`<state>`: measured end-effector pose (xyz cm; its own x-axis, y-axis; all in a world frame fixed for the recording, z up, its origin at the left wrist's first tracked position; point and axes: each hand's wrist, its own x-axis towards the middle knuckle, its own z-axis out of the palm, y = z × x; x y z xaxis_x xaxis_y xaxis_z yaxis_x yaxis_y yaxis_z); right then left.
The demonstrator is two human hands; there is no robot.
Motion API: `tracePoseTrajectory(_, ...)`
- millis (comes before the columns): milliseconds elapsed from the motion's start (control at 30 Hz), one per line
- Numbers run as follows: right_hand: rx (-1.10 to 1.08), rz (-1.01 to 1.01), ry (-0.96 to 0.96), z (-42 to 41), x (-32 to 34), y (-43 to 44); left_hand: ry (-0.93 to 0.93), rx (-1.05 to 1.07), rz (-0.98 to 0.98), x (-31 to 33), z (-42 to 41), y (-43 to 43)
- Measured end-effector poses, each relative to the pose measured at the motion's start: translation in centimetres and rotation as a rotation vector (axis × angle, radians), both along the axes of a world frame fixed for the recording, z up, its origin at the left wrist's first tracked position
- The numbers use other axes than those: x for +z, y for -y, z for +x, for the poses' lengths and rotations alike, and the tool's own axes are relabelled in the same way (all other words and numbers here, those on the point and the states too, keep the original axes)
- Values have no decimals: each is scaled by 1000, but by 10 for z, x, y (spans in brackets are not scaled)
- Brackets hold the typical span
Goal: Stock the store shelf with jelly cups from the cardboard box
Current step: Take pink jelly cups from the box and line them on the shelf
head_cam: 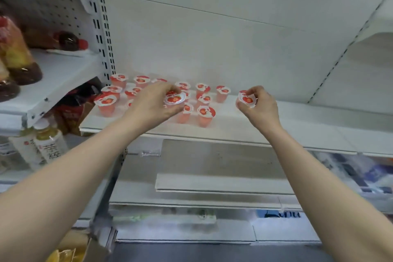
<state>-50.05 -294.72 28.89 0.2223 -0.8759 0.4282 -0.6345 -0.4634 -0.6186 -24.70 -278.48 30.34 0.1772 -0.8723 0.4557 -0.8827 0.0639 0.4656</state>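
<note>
Several pink jelly cups (105, 103) with red-and-white strawberry lids stand in loose rows on the left part of a white shelf (297, 125). My left hand (152, 104) grips one jelly cup (174, 99) by its rim, just above the standing cups in the middle of the group. My right hand (260, 106) holds another jelly cup (246, 98), tilted, over the bare shelf to the right of the group. The cardboard box is out of view.
Dark drink bottles (70, 41) and packaged goods (14, 49) sit on the upper left shelf. Tea bottles (45, 144) stand below them. A slotted upright post (105, 34) borders the shelf at left. Lower white shelves (212, 185) lie underneath.
</note>
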Motion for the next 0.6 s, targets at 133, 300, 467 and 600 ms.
tracePoseTrajectory(133,14,100,-62,10,-8,47,8,38,1,3,-7,38)
tracePoseTrajectory(300,134,147,-131,27,-31,73,3,93,11,-1,-9,73)
tracePoseTrajectory(467,179,121,-157,39,-45,80,-21,99,21,-2,-11,90)
tracePoseTrajectory(600,212,124,-167,38,-47,84,-41,86,23,-2,-15,96)
